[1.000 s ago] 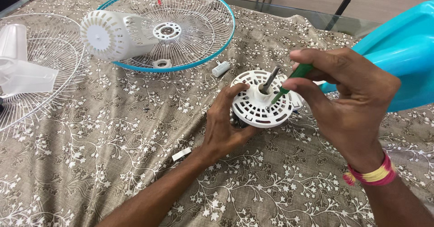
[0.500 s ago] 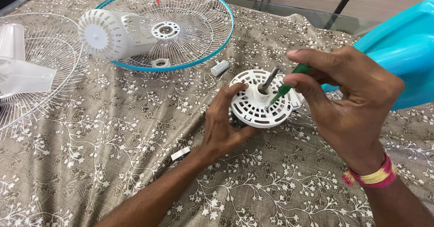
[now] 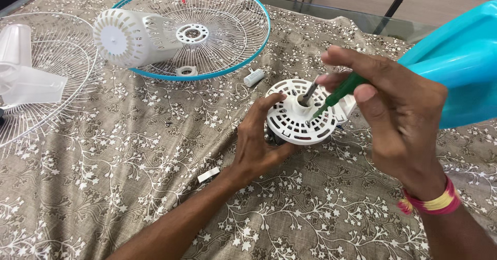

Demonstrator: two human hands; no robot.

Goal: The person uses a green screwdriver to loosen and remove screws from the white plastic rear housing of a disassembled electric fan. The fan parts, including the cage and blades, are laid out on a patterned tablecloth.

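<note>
Fan motor housing (image 3: pixel 303 116), a round white slotted plastic cover with a steel shaft (image 3: pixel 310 91) standing up from its middle, sits on the floral-patterned tablecloth (image 3: pixel 129 177) near the centre of the table. It looks stiff but thin-walled, so the ribs between the slots could crack if squeezed hard; with the motor seemingly underneath it is likely heavier than the shell suggests. The rim is the sound place to take hold, and that is where it is held.

Left hand (image 3: pixel 259 143) reaches in from below, forearm lying across the cloth, fingers curled around the near-left edge of the housing and gripping it steady, thumb up along the rim. Right hand (image 3: pixel 393 115) comes in from the right, wrist raised and bent downward, pinching a green-handled screwdriver (image 3: pixel 339 92) between thumb and fingertips. The blade slants down and left to the housing's face, just right of the shaft; whether the tip is seated in a screw I cannot tell, as that spot is too small to read. A pink and yellow thread band (image 3: pixel 432 203) circles the right wrist.

Farther out, a small white capacitor (image 3: pixel 253 77) lies beyond the housing, and a small white plastic piece (image 3: pixel 208 175) lies beside the left forearm. A blue-rimmed wire fan guard (image 3: pixel 228 58) rests at the far side with a white rear motor cover (image 3: pixel 129 36) lying on it. A white wire guard (image 3: pixel 62 73) and translucent fan blades (image 3: pixel 28 79) sit at the left edge, and a turquoise plastic part (image 3: pixel 461 68) fills the right.
</note>
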